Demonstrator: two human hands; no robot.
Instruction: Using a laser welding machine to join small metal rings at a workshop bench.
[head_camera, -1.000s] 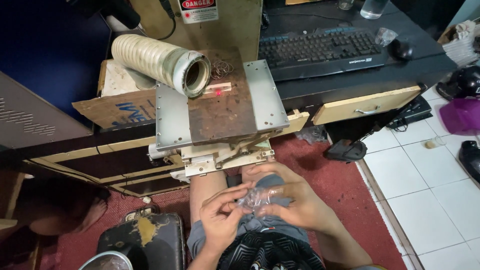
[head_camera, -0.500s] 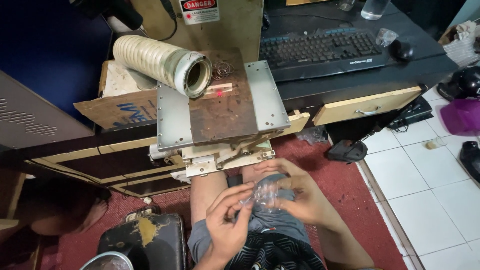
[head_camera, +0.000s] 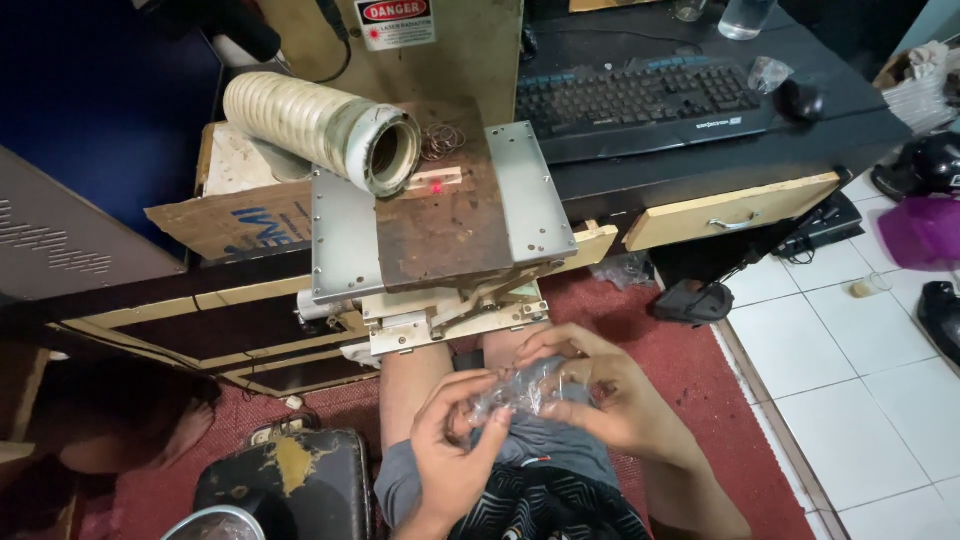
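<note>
While I look down at the lap, item one is the small clear plastic bag (head_camera: 520, 392), crumpled, held between both hands — its long axis running roughly 9 to 3 o'clock. My left hand (head_camera: 452, 450) pinches its 8 o'clock end; my right hand (head_camera: 600, 385) closes over its 3 o'clock end, equally near. Contents: too crumpled to tell. At 12 o'clock, the metal work plate (head_camera: 440, 215) carries a red laser dot (head_camera: 436, 187) — with a ribbed hose (head_camera: 320, 128) at its 10 o'clock corner.

Person seen from above: bare forearms and knees, grey shorts (head_camera: 545, 440), dark top with a black-and-white zigzag pattern (head_camera: 545, 510).
</note>
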